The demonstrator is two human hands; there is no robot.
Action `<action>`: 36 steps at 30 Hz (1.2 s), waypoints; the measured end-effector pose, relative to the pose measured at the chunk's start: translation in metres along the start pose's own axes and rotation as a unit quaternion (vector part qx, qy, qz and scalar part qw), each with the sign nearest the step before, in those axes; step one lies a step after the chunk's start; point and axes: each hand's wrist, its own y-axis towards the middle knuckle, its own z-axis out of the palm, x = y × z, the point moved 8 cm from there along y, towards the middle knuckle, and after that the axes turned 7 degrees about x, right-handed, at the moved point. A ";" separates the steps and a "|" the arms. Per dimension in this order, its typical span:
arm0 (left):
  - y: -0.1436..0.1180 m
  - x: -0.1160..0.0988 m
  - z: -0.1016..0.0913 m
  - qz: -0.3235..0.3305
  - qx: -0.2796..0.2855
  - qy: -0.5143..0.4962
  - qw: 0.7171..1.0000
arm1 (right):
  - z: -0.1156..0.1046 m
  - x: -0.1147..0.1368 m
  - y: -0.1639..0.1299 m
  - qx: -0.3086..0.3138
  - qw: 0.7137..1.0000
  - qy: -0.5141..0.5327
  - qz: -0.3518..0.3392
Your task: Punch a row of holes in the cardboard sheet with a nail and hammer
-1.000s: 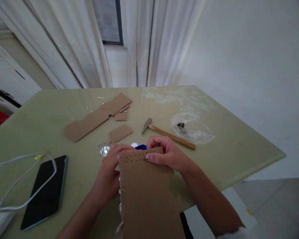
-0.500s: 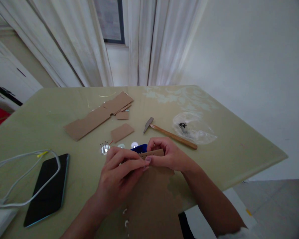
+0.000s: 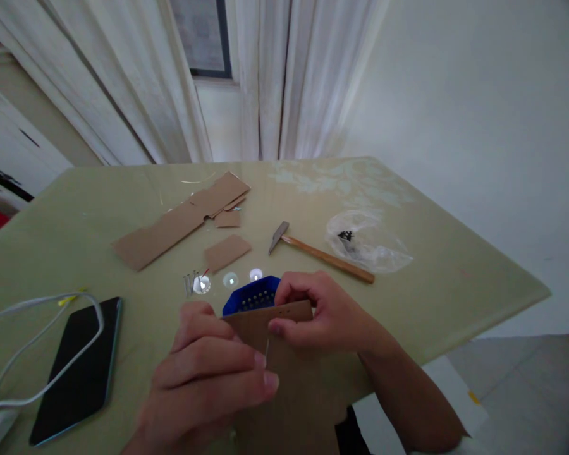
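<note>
The cardboard sheet (image 3: 284,373) stands tilted at the near edge of the table (image 3: 431,278), its top edge with a row of small holes; the right hand (image 3: 322,313) has its fingers clamped on that top edge, thumb behind and forefinger in front. The left hand (image 3: 208,373) has come back toward the camera since half a second ago, when it lay over the sheet's top; its fingers are now pinched together on a thin pin (image 3: 267,349) held upright against the face of the sheet — so the work appears to have passed from steadying the cardboard to setting a pin to it. Behind the sheet a blue holed piece (image 3: 251,298) now shows more fully, touching or just behind the cardboard; I cannot tell which.

Farther out lie a small hammer (image 3: 320,251), a clear plastic bag (image 3: 367,243) with dark bits in it, loose cardboard scraps (image 3: 180,221), a few more pins (image 3: 189,284) beside bright spots of reflected light; to the left — a black phone (image 3: 73,370) crossed by a white cable (image 3: 33,354).
</note>
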 end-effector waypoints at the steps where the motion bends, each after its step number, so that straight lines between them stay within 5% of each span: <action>1: 0.001 -0.002 -0.003 0.000 0.014 0.002 1.000 | -0.002 -0.004 0.001 -0.011 1.000 -0.012 0.008; 4: 0.004 -0.002 -0.011 -0.017 0.020 0.012 1.000 | -0.009 -0.017 0.005 -0.026 0.998 0.051 0.025; 6: 0.006 0.008 -0.018 -0.050 -0.038 0.000 0.998 | -0.016 -0.024 0.006 -0.044 0.992 0.114 0.040; 10: -0.012 0.069 -0.032 -0.281 -0.199 -0.007 0.939 | -0.030 -0.032 0.005 -0.108 0.976 0.185 0.048; 12: -0.031 0.109 -0.032 -0.441 -0.182 -0.011 0.878 | -0.032 -0.036 0.007 -0.120 0.971 0.200 0.046; 14: -0.043 0.139 -0.030 -0.518 -0.101 0.005 0.850 | -0.032 -0.040 0.009 -0.124 0.968 0.212 0.045; 17: -0.049 0.166 -0.028 -0.539 0.045 0.122 0.833 | -0.032 -0.044 0.012 -0.126 0.967 0.217 0.049; 21: -0.057 0.180 -0.013 -0.565 0.132 0.167 0.797 | -0.034 -0.042 0.013 -0.134 0.971 0.195 0.046; 29: -0.060 0.184 0.000 -0.571 0.183 0.202 0.774 | -0.029 -0.046 0.012 -0.106 0.971 0.199 0.080; 36: -0.063 0.186 0.001 -0.538 0.170 0.201 0.801 | -0.025 -0.043 0.013 -0.077 0.969 0.227 0.065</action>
